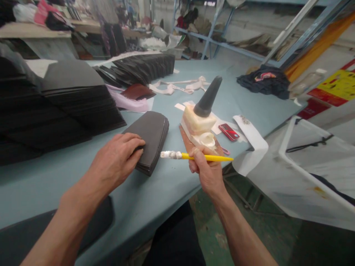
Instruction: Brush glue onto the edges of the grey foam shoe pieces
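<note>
My left hand (119, 155) rests at the near left edge of a small stack of black panels (151, 133), fingers bent over the top with the thumb close to them, gripping the edge. In my right hand (205, 166) is a yellow brush (217, 158), held level between thumb and fingers. Its bristle end is coated white and points left, just off the stack's right side. Behind my right hand, a cream-coloured block (198, 120) sits on a brown board (187, 138) with white paste in front. A dark tapered cone (208, 98) stands tilted on the block.
Tall piles of black panels (77, 107) fill the table's left side. More panels (144, 68) lie fanned behind. A red box-like item (229, 132) and a white curled strip (251, 138) lie right. A white bin (310, 177) stands beyond the table edge. A dark panel (101, 218) lies near my left forearm.
</note>
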`<action>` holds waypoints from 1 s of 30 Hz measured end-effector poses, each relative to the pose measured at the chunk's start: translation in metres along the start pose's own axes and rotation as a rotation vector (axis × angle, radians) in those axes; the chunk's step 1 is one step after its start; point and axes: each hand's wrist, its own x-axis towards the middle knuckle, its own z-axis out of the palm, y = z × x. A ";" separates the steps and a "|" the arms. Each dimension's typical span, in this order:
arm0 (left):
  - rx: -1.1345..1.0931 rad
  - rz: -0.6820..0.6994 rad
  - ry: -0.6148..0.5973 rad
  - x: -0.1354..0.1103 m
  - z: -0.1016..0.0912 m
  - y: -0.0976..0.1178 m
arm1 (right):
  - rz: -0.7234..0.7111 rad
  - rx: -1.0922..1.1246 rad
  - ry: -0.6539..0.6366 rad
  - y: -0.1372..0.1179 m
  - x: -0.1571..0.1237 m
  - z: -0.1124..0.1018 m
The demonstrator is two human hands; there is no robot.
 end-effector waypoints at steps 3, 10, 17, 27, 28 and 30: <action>-0.001 -0.015 0.002 -0.001 0.001 0.000 | -0.046 -0.037 -0.008 -0.001 -0.001 0.004; -0.003 -0.041 0.014 -0.001 0.001 0.003 | -0.062 -0.036 -0.045 0.000 -0.001 0.004; -0.006 -0.043 0.040 -0.003 0.004 0.005 | -0.024 -0.107 -0.112 0.001 -0.004 0.003; -0.006 -0.069 0.046 -0.003 0.006 0.005 | 0.019 -0.101 -0.057 0.007 -0.008 0.011; -0.007 -0.070 0.047 -0.003 0.006 0.006 | 0.005 -0.103 -0.068 0.007 -0.009 0.013; -0.012 -0.069 0.052 -0.003 0.006 0.006 | -0.013 -0.101 -0.093 0.007 -0.010 0.016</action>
